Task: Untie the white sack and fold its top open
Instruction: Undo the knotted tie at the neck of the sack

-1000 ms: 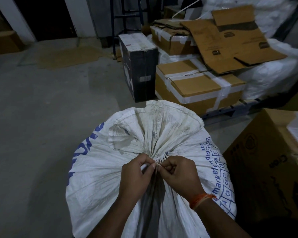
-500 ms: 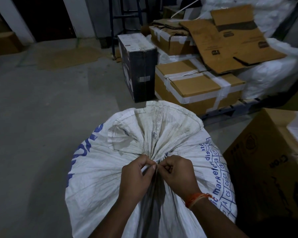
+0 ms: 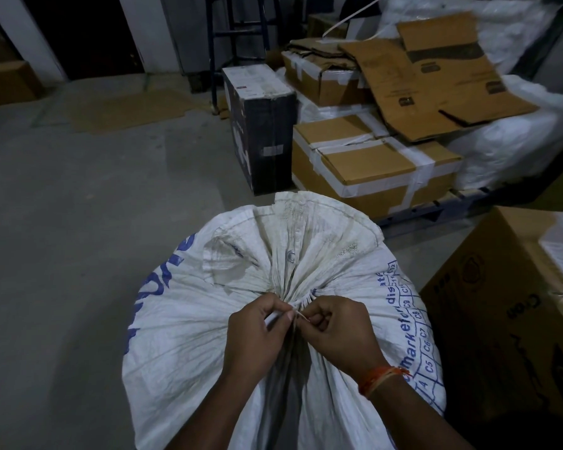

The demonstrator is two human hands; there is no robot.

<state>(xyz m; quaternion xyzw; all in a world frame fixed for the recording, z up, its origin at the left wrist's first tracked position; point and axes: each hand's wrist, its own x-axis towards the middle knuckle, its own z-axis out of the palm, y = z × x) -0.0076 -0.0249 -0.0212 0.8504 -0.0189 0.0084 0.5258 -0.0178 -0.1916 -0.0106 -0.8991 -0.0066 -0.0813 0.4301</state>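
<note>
A big white woven sack (image 3: 189, 336) with blue print stands on the floor right in front of me. Its top is gathered into a tight neck, with the loose flap fanned out beyond it. A thin white tie (image 3: 301, 302) binds the neck. My left hand (image 3: 257, 332) pinches a strand of the tie between thumb and fingers. My right hand (image 3: 335, 329), with an orange thread at the wrist, pinches the tie from the other side. The two hands nearly touch at the knot.
A large brown carton (image 3: 507, 319) stands close on the right of the sack. Behind are a taped carton (image 3: 371, 167) on a pallet, a dark box (image 3: 260, 131), flattened cardboard (image 3: 436, 82) and white bags. Bare concrete floor (image 3: 78, 222) lies to the left.
Both hands stay at the knot and have shifted only slightly. The neck remains tied.
</note>
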